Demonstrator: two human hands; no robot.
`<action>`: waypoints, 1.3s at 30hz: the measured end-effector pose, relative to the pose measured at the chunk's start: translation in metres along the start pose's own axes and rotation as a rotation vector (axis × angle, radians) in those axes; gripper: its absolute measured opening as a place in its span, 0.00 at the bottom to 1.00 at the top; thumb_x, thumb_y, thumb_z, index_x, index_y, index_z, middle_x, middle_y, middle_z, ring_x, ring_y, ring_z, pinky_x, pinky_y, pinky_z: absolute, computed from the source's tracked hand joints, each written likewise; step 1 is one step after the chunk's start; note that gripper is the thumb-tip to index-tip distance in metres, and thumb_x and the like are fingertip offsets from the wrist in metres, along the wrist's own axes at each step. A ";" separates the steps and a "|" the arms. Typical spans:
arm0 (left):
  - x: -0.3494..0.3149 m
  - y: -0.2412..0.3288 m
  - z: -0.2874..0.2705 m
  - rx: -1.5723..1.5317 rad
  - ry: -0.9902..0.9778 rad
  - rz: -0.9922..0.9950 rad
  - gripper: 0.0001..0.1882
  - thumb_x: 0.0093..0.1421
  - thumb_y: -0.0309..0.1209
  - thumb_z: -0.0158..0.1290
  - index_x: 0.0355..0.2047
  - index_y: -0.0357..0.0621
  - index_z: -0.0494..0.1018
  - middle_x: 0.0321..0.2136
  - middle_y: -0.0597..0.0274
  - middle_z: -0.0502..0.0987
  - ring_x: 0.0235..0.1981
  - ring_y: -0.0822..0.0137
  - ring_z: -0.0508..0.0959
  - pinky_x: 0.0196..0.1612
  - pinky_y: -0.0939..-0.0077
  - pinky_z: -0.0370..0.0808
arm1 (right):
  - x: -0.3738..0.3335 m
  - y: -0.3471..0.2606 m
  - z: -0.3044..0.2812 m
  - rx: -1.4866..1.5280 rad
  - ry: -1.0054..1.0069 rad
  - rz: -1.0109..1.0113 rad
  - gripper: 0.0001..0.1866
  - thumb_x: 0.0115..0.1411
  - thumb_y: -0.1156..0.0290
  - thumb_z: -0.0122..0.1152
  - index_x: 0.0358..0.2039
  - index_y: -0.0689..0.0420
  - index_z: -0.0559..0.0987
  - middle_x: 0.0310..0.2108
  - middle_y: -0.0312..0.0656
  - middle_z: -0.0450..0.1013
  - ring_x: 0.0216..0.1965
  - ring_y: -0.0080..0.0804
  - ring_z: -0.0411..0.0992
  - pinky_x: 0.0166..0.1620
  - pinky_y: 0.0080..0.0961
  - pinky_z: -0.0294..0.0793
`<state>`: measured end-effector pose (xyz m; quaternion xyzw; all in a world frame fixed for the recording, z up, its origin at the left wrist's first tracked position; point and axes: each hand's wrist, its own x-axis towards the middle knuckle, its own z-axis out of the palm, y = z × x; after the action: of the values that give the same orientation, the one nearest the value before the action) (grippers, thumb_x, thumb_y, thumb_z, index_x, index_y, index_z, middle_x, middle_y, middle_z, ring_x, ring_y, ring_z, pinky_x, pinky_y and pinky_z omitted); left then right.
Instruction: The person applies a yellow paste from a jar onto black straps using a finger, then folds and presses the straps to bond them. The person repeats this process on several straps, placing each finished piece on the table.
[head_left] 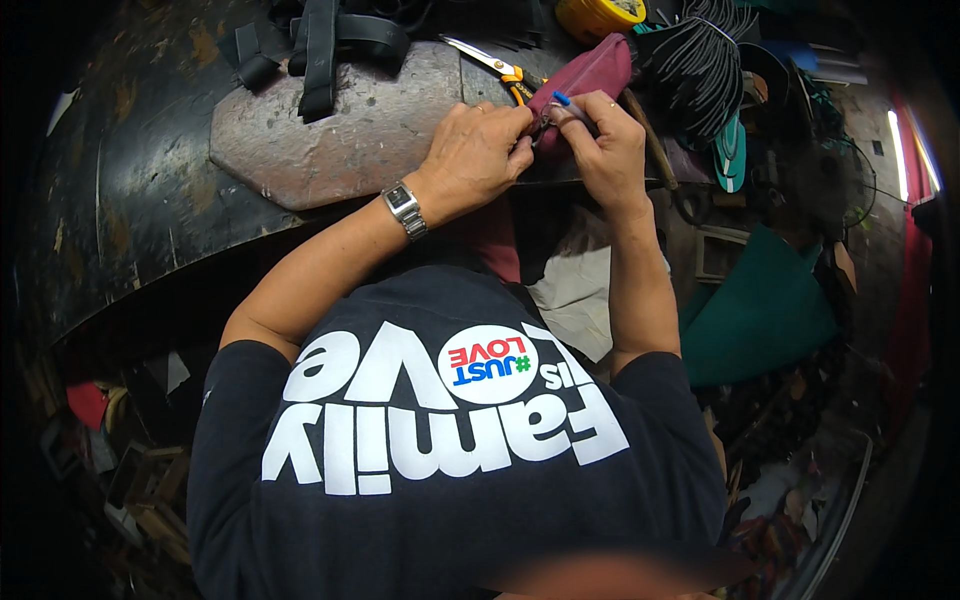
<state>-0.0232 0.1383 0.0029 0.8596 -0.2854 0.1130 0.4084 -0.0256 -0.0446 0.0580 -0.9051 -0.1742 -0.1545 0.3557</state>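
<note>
A maroon fabric pouch [592, 72] lies at the table's near edge, its far end pointing away to the right. My left hand [478, 150], with a metal watch at the wrist, is closed, thumb and finger pinching the pouch's near end. My right hand [608, 148] is closed round a slim pen-like stick with a blue end [562, 98], held over the pouch. Fingers hide most of the stick and the spot where both hands meet. Just beyond my left hand lie scissors [492, 62] with orange and black handles, their blades pointing left and away.
A worn wooden board [310, 140] lies on the dark table [130, 200]. Black straps [320, 60] rest at the back. A yellow tub [600, 15] and a bundle of black cords [700, 75] stand at the far right. Green sheet material [765, 310] hangs lower right.
</note>
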 end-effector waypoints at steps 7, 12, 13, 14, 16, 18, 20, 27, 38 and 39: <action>0.002 -0.004 0.002 -0.001 0.035 0.024 0.07 0.60 0.33 0.53 0.32 0.44 0.73 0.25 0.53 0.76 0.32 0.50 0.77 0.38 0.55 0.70 | 0.037 0.047 -0.012 -0.116 0.075 0.027 0.08 0.56 0.68 0.67 0.31 0.60 0.82 0.27 0.46 0.77 0.29 0.40 0.78 0.35 0.29 0.74; 0.001 -0.004 0.000 -0.005 0.035 0.001 0.07 0.61 0.34 0.54 0.32 0.44 0.73 0.25 0.53 0.76 0.32 0.50 0.77 0.38 0.55 0.71 | 0.053 0.061 -0.026 -0.041 -0.004 0.255 0.10 0.60 0.63 0.69 0.35 0.57 0.84 0.27 0.32 0.77 0.28 0.18 0.73 0.33 0.17 0.70; 0.001 -0.004 0.000 -0.006 0.032 -0.005 0.08 0.61 0.34 0.54 0.31 0.44 0.72 0.25 0.53 0.76 0.32 0.50 0.77 0.38 0.55 0.71 | 0.053 0.059 -0.030 0.189 0.041 0.213 0.11 0.62 0.63 0.67 0.37 0.58 0.84 0.27 0.32 0.77 0.29 0.17 0.73 0.33 0.16 0.70; 0.000 -0.003 -0.001 -0.025 0.047 -0.015 0.08 0.61 0.35 0.55 0.32 0.43 0.72 0.25 0.53 0.76 0.33 0.50 0.77 0.38 0.55 0.71 | 0.052 0.054 -0.035 0.400 0.085 0.220 0.11 0.64 0.64 0.65 0.39 0.59 0.83 0.28 0.31 0.77 0.29 0.17 0.73 0.33 0.15 0.70; 0.000 -0.001 0.000 -0.068 0.083 -0.031 0.10 0.62 0.37 0.56 0.32 0.43 0.72 0.26 0.53 0.77 0.34 0.50 0.78 0.38 0.56 0.71 | 0.048 0.043 -0.044 0.714 0.117 0.263 0.16 0.72 0.62 0.55 0.49 0.62 0.78 0.37 0.38 0.78 0.36 0.21 0.75 0.42 0.18 0.73; 0.001 0.000 0.001 -0.069 0.127 -0.028 0.11 0.63 0.38 0.57 0.33 0.43 0.73 0.26 0.52 0.77 0.34 0.49 0.78 0.38 0.56 0.71 | 0.034 0.028 -0.038 0.962 0.089 0.133 0.19 0.73 0.60 0.50 0.51 0.63 0.77 0.41 0.41 0.77 0.42 0.24 0.74 0.50 0.22 0.71; 0.002 0.001 0.002 -0.073 0.113 -0.033 0.12 0.63 0.38 0.57 0.33 0.42 0.73 0.27 0.51 0.77 0.33 0.49 0.78 0.38 0.56 0.71 | 0.026 0.016 -0.030 1.046 0.065 0.066 0.23 0.75 0.57 0.44 0.55 0.64 0.75 0.48 0.45 0.75 0.50 0.31 0.72 0.61 0.30 0.65; 0.000 -0.002 -0.004 -0.093 0.017 -0.048 0.09 0.62 0.36 0.54 0.32 0.43 0.73 0.27 0.52 0.78 0.33 0.50 0.78 0.39 0.55 0.70 | 0.001 -0.012 -0.010 0.611 0.102 0.026 0.16 0.74 0.60 0.49 0.44 0.60 0.78 0.37 0.34 0.74 0.29 0.15 0.68 0.35 0.14 0.71; 0.001 -0.001 -0.003 -0.118 0.043 -0.070 0.10 0.63 0.36 0.51 0.32 0.42 0.73 0.27 0.52 0.78 0.33 0.50 0.78 0.39 0.54 0.70 | 0.002 -0.021 -0.012 -0.053 0.076 -0.408 0.07 0.61 0.73 0.65 0.38 0.61 0.78 0.37 0.44 0.75 0.35 0.38 0.75 0.36 0.28 0.74; 0.001 -0.001 -0.003 -0.127 0.042 -0.072 0.10 0.63 0.36 0.52 0.32 0.42 0.73 0.27 0.52 0.78 0.32 0.49 0.79 0.39 0.54 0.70 | 0.000 -0.021 -0.009 -0.121 0.035 -0.397 0.08 0.59 0.74 0.67 0.38 0.60 0.78 0.37 0.45 0.76 0.36 0.41 0.76 0.37 0.30 0.74</action>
<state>-0.0218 0.1409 0.0046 0.8392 -0.2524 0.0982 0.4717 -0.0357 -0.0365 0.0767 -0.8699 -0.3334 -0.2474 0.2662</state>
